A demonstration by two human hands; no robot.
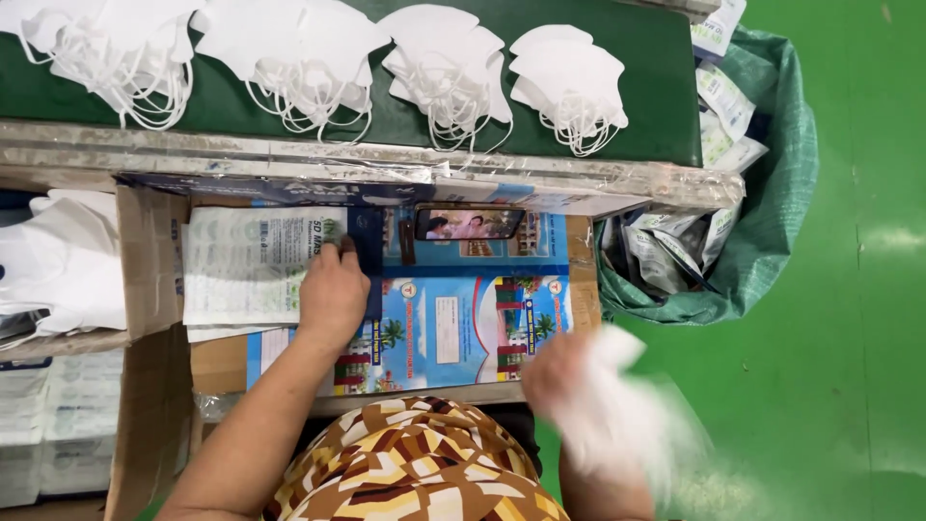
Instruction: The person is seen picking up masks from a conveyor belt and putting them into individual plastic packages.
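While the left hand lies flat, fingers loosely spread and gripping nothing, on the right edge of the stack of flat white printed plastic pouches in the cardboard box at the left of the worktop, the right hand sweeps past the worktop's near right corner, badly blurred; it appears to carry a white folded face mask, though how far its fingers are closed I cannot tell; judging from this, the step in hand is bagging, with a pouch being picked off the stack and a mask brought toward it; the next move would call for the left fingers to pinch and lift a single top pouch, and for mask and pouch mouth to meet squarely; beyond the colourful printed cardboard sheet covering the worktop, a dark phone leans at the far edge; heaps of white folded masks lie on the green belt behind; a green woven sack of filled pouches stands off the right edge.
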